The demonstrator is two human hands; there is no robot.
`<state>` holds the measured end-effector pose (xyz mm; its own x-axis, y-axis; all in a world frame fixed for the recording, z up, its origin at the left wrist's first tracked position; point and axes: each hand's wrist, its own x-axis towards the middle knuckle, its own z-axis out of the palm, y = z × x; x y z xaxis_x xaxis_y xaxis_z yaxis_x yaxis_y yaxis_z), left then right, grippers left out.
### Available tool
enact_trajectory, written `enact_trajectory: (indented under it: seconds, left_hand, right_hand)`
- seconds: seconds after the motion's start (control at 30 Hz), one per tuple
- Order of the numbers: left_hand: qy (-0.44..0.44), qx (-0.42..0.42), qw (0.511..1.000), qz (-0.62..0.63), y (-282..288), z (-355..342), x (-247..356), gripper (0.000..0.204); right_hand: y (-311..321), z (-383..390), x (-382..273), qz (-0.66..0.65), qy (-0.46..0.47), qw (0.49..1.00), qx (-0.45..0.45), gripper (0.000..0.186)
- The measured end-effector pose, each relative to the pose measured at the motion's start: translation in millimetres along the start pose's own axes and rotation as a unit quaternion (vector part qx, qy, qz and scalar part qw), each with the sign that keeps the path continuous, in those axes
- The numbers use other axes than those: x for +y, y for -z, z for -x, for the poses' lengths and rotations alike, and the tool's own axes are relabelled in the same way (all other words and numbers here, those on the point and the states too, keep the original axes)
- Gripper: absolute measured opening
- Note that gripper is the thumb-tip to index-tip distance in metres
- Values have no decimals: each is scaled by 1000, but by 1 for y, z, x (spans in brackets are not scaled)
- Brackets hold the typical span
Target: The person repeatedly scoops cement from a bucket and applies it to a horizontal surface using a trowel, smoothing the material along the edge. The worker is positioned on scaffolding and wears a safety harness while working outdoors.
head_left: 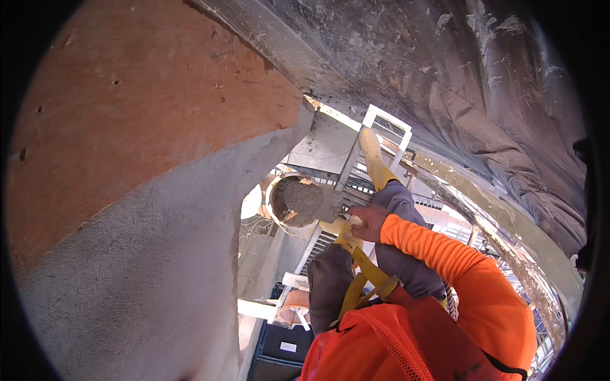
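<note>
Plainly, no left hand shows in my view. Left of the slatted metal platform's (316,249) edge, a pale round bucket (270,198) holds coarse grey mortar (297,200), which I'd judge heavy, damp and yielding; below it sits an orange rounded tub (295,300), its contents unclear to me. At the bucket's right rim is a flat grey metal trowel (331,205): stiff, I expect, light when bare, blade-heavy when loaded. Its pale rounded handle is the place to grip; my right hand (370,221) has its fingers wrapped round it.
</note>
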<state>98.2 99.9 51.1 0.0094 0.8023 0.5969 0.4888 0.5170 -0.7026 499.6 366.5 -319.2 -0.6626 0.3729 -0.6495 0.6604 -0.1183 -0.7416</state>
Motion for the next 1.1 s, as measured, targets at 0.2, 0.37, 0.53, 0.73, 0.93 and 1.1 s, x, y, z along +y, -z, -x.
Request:
enact_trajectory:
  seconds: [0.2,0.37,0.53,0.73,0.93,1.1]
  left_hand:
    - [52,36,998,14,36,-124,26,65]
    - [57,160,983,62,48,-277,29,57]
    - [122,174,976,53,42,-364,29,64]
    - [155,156,975,-32,23,-375,37,73]
    - [159,140,976,-46,17,-368,23,75]
    - [168,123,977,-48,20,-368,26,73]
  right_hand:
    - [124,92,-92,-52,16,990,127,45]
    - [199,111,-171,-60,113,965,230,40]
    - [244,119,-224,-140,126,965,184,35]
    - [279,111,-266,-162,133,969,133,42]
    - [320,114,-322,-123,199,963,134,42]
    - [351,116,-378,-121,306,935,135,47]
